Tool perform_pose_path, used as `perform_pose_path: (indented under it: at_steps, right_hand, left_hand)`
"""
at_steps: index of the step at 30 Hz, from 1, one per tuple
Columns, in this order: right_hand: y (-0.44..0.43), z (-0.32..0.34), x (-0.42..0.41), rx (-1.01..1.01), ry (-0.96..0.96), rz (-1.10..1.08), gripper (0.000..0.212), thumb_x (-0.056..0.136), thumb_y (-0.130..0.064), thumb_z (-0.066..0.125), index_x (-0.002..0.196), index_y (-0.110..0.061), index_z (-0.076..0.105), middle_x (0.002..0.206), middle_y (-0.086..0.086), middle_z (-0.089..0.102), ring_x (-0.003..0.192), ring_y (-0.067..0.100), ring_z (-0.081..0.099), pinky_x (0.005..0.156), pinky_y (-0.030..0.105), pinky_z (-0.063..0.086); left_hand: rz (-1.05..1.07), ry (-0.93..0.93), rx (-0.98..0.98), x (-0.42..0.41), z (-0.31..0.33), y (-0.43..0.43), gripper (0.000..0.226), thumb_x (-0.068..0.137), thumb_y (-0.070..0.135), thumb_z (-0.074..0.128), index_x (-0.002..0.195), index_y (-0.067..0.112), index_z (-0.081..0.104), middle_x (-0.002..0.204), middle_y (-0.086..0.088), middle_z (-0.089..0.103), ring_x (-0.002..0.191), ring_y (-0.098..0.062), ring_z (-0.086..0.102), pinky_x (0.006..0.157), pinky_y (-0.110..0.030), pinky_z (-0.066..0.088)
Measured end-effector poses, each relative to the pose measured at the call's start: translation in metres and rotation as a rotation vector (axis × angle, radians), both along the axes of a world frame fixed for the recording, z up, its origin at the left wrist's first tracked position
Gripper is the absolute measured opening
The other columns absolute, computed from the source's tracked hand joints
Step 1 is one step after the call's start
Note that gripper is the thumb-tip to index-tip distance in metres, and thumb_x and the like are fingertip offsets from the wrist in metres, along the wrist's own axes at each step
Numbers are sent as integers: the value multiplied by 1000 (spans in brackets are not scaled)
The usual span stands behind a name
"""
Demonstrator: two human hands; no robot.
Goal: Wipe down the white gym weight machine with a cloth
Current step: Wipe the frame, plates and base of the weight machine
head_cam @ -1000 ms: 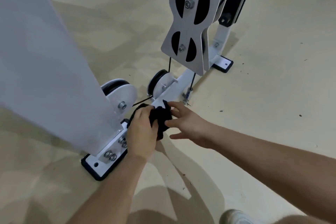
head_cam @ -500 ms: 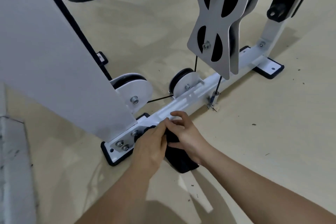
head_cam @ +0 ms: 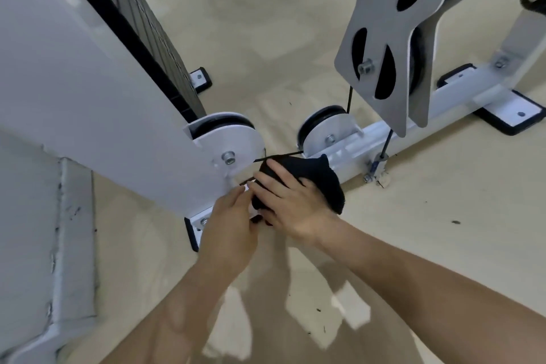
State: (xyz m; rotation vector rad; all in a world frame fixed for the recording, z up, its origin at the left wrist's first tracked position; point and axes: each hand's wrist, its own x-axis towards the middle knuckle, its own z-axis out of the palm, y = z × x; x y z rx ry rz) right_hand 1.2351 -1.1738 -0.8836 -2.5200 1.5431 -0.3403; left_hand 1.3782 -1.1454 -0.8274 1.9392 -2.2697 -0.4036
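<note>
White painted-steel gym weight machine (head_cam: 97,103): fills the frame's left, its base rail running to the right edge. Black crumpled fabric cloth (head_cam: 319,177): frame centre, on the rail, beneath right hand (head_cam: 291,201), whose fingers are spread flat on it. Left hand (head_cam: 233,224): fingertips bunched at the cloth's left edge; grip indeterminable.

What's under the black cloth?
The white bar runs under the cloth and shows beyond it. The right hand presses on top. The stretch of bar beneath is covered.
</note>
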Motion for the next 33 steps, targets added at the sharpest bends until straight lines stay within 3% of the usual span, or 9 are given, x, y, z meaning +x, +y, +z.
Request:
perform_pose_path:
  at_steps: [4,7,10,13,18,23,25,30,33]
  right_hand:
    - [4,-12,-48,-191,-85,-277,51,98,-49,28,138,-29,52,149,-10,44,145,17,27,81,32,41]
    - [7,-18,-25,-45,-395,-612,49,100,-39,26,140,-22,49,151,-7,40,145,12,17,102,38,33]
    - [26,-21,22,-108,-333,-327,42,91,-23,57,133,-20,57,144,-9,50,141,10,32,89,40,45]
    - [14,-22,-17,-188,-160,-3,39,96,-31,47,134,-24,57,144,-12,49,140,7,35,84,34,45]
    - [3,-21,-44,-264,-368,-564,33,92,-15,60,124,-18,65,136,-7,58,137,21,42,94,39,37]
    - [36,-21,-11,-244,-634,-226,38,75,3,69,110,-12,71,125,-3,66,127,19,53,81,34,46]
    - [31,-23,-36,-277,-729,-172,33,77,5,65,108,-5,71,119,5,68,120,22,58,89,38,51]
    - [17,-17,-51,-106,-1188,-973,35,77,-5,67,109,-18,60,113,-8,41,108,12,47,100,30,41]
    - [9,-14,-33,-109,-1356,-1146,36,76,2,66,110,-10,59,111,-1,47,104,5,44,97,26,40]
  left_hand:
    - [-41,-182,156,1,1,13,69,91,10,43,154,20,17,162,5,7,147,-9,9,110,-25,27]
    - [12,-207,177,-13,3,13,68,92,11,42,153,13,14,163,-3,4,149,-15,7,112,-30,27]
    - [55,-250,205,-28,4,15,67,93,12,42,153,11,13,162,-8,9,147,-23,16,113,-33,28]
    - [29,-312,140,-26,12,14,59,90,11,42,147,17,28,153,0,28,136,-17,35,98,-27,37]
    - [-9,-229,178,-42,17,13,55,87,7,44,140,22,43,145,2,38,127,-22,42,95,-34,45]
    - [-134,-235,76,-61,15,15,37,88,9,41,117,18,61,120,1,54,107,-20,49,88,-28,42]
    - [-146,-199,61,-59,14,13,44,87,9,41,125,28,56,123,7,50,109,-16,48,87,-29,46]
    - [-251,-162,73,-81,9,-3,60,89,6,43,142,34,35,138,7,34,125,-16,38,88,-33,48]
    - [-307,-132,40,-94,6,-12,49,85,7,42,130,25,48,125,2,43,114,-24,44,84,-39,48]
